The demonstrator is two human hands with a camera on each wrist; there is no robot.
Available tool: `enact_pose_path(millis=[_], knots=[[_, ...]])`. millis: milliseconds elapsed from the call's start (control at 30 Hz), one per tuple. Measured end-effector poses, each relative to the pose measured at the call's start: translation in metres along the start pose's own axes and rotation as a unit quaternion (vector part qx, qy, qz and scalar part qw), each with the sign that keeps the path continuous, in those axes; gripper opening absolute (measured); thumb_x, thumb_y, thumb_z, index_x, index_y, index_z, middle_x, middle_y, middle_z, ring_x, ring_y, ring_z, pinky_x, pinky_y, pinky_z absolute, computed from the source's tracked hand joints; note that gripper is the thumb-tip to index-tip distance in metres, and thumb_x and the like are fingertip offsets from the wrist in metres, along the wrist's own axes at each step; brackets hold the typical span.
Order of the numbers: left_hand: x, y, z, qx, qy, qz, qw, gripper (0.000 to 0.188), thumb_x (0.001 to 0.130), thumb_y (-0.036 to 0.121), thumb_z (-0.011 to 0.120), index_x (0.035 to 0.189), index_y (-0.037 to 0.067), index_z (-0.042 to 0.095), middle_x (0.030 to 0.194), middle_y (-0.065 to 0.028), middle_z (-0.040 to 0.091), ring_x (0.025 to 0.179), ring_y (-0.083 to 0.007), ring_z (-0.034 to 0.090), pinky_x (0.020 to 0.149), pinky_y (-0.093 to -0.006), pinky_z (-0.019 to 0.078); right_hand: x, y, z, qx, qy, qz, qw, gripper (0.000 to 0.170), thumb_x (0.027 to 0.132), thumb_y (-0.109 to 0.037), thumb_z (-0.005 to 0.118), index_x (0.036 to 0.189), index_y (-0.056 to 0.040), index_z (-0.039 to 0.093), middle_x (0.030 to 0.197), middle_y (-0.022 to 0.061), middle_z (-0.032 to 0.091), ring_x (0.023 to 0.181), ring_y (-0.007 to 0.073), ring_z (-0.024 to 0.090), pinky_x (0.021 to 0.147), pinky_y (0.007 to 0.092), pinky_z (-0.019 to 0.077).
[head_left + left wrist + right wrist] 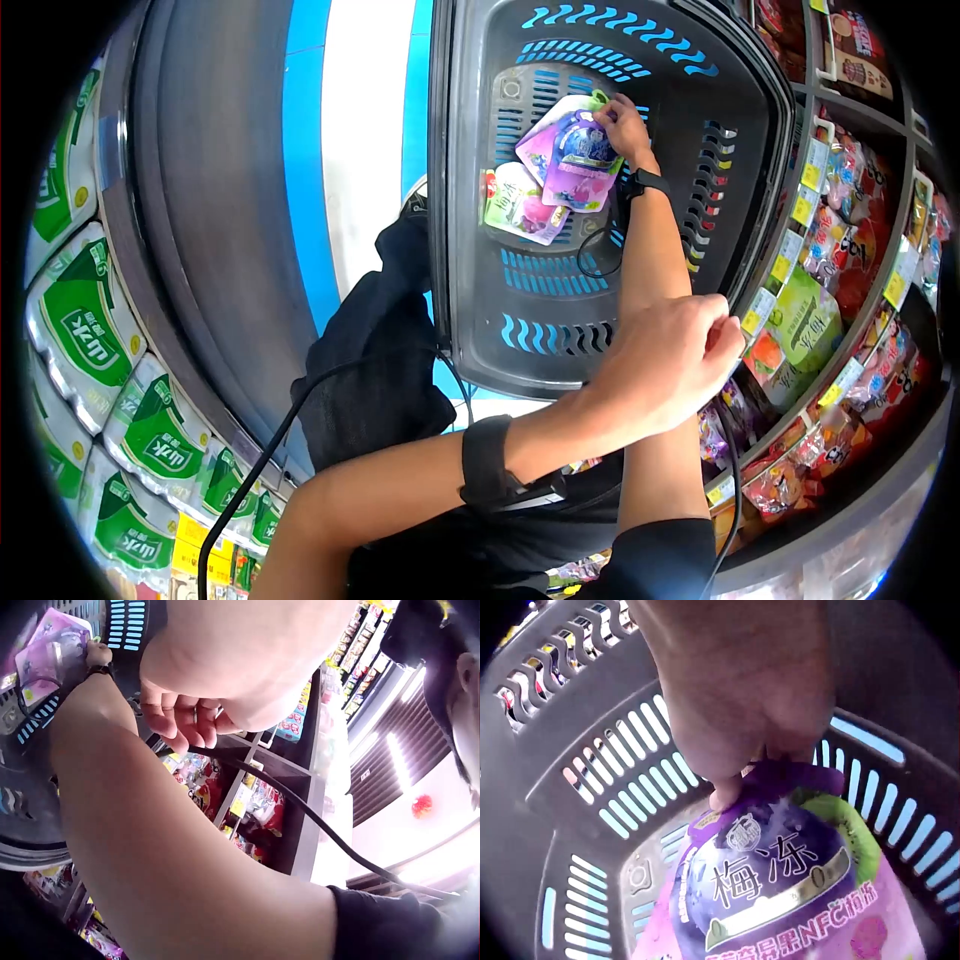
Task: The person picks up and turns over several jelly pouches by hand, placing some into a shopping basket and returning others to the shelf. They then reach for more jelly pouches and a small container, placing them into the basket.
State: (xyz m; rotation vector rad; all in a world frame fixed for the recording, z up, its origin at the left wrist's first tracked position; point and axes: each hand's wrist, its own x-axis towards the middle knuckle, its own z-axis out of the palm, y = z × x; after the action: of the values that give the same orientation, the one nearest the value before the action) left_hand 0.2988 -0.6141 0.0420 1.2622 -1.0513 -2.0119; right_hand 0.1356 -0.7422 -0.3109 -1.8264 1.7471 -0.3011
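My right hand [628, 130] reaches into a dark grey shopping basket [470, 290] and pinches the top edge of a purple jelly pouch [583, 160]. In the right wrist view, the thumb and fingers [724, 796] grip its upper corner, and the front shows dark fruit and a kiwi slice. Beneath it lie a pink-purple pouch [535, 148] and a white-and-green pouch [520, 208] on the basket floor. My left hand [668, 365] hovers above the right forearm, its fingers loosely curled around nothing, as the left wrist view shows.
Shelves with bagged snacks [800, 340] and price tags [783, 255] run along the right. Green-and-white packs [85, 320] are stacked at the left. A black cable [275, 440] trails across my body, and a thin cord [590, 268] hangs near the right wrist.
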Motion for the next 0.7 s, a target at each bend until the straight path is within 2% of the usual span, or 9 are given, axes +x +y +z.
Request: enact_pose_path(millis=[133,167,300,367,467,533,600,633,700], knots=[[0.004,-0.001,-0.003,0.007,0.006,0.006,1.0,0.027,0.092,0.017,0.054,0.074,-0.003,0.051,0.064,-0.0174,0.053,0.055,-0.0298,0.054,0.055,-0.0408,0.04,0.007,-0.005,0.008,-0.021,-0.059,0.025,0.998,0.018,0.082,-0.02,0.069,0.087,-0.0025,0.065,0.116,0.0207,0.06,0.105,0.0353,0.058,0.088,0.0401,0.0462],[0.005,-0.001,-0.002,0.021,0.025,0.01,0.999,0.027,0.092,0.016,0.055,0.074,-0.003,0.051,0.062,-0.0174,0.053,0.054,-0.0291,0.055,0.054,-0.0406,0.0402,0.007,-0.012,0.006,-0.015,-0.071,0.077,0.994,0.018,0.083,-0.02,0.068,0.085,-0.0022,0.064,0.106,0.0201,0.064,0.101,0.0348,0.06,0.086,0.0399,0.0463],[0.004,-0.001,-0.003,0.037,0.019,-0.006,0.999,0.025,0.091,0.016,0.056,0.075,-0.003,0.052,0.058,-0.0156,0.053,0.052,-0.0256,0.056,0.052,-0.0385,0.0405,0.003,-0.004,0.001,-0.058,-0.031,0.078,0.995,0.019,0.082,-0.021,0.068,0.086,-0.0024,0.066,0.097,0.0204,0.066,0.093,0.0362,0.063,0.08,0.0406,0.0481],[0.003,0.001,-0.004,0.029,0.001,-0.02,0.999,0.024,0.091,0.016,0.055,0.076,-0.003,0.053,0.058,-0.0151,0.053,0.051,-0.023,0.055,0.052,-0.0371,0.0401,-0.012,-0.047,-0.027,-0.02,-0.026,0.122,0.992,0.019,0.082,-0.021,0.068,0.087,-0.0026,0.066,0.093,0.0202,0.067,0.089,0.0366,0.064,0.077,0.0407,0.0491],[0.006,-0.001,-0.006,0.013,0.004,-0.003,1.0,0.023,0.093,0.017,0.055,0.083,-0.004,0.058,0.059,-0.0085,0.056,0.054,-0.0115,0.052,0.051,-0.0311,0.0381,-0.04,-0.077,-0.055,0.005,-0.041,0.073,0.996,0.019,0.082,-0.021,0.069,0.089,-0.0029,0.066,0.087,0.0196,0.067,0.084,0.0352,0.066,0.074,0.0404,0.0498],[0.011,-0.005,-0.005,-0.021,0.047,0.032,0.998,0.024,0.086,0.018,0.058,0.074,-0.002,0.06,0.067,-0.0225,0.061,0.065,-0.0373,0.063,0.059,-0.0428,0.0485,-0.07,-0.097,-0.076,0.046,-0.088,0.035,0.994,0.018,0.082,-0.02,0.069,0.09,-0.0036,0.066,0.088,0.0199,0.067,0.084,0.0332,0.066,0.075,0.0397,0.0499],[0.014,-0.013,0.0,-0.061,0.072,0.052,0.994,0.024,0.085,0.018,0.058,0.075,-0.004,0.061,0.063,-0.0203,0.061,0.062,-0.0332,0.064,0.059,-0.0398,0.0483,-0.108,-0.107,-0.088,0.053,-0.095,-0.127,0.986,0.018,0.082,-0.013,0.062,0.091,0.0022,0.062,0.086,0.0219,0.064,0.081,0.0376,0.063,0.071,0.0423,0.0491],[0.02,-0.026,0.006,-0.043,0.085,0.08,0.992,0.025,0.085,0.018,0.058,0.076,-0.004,0.062,0.063,-0.0191,0.061,0.062,-0.0311,0.064,0.06,-0.0382,0.0479,-0.138,-0.129,-0.111,0.135,-0.083,-0.137,0.978,0.017,0.082,-0.012,0.059,0.093,0.0015,0.06,0.087,0.0216,0.064,0.083,0.0363,0.063,0.072,0.042,0.0488],[0.017,-0.028,0.006,-0.01,0.08,0.089,0.993,0.026,0.086,0.018,0.056,0.078,-0.006,0.062,0.065,-0.0162,0.063,0.063,-0.0258,0.063,0.062,-0.0351,0.047,-0.193,-0.159,-0.152,0.124,-0.038,-0.185,0.974,0.015,0.083,-0.009,0.054,0.093,0.0,0.058,0.088,0.0204,0.061,0.086,0.0336,0.062,0.073,0.041,0.0482]])
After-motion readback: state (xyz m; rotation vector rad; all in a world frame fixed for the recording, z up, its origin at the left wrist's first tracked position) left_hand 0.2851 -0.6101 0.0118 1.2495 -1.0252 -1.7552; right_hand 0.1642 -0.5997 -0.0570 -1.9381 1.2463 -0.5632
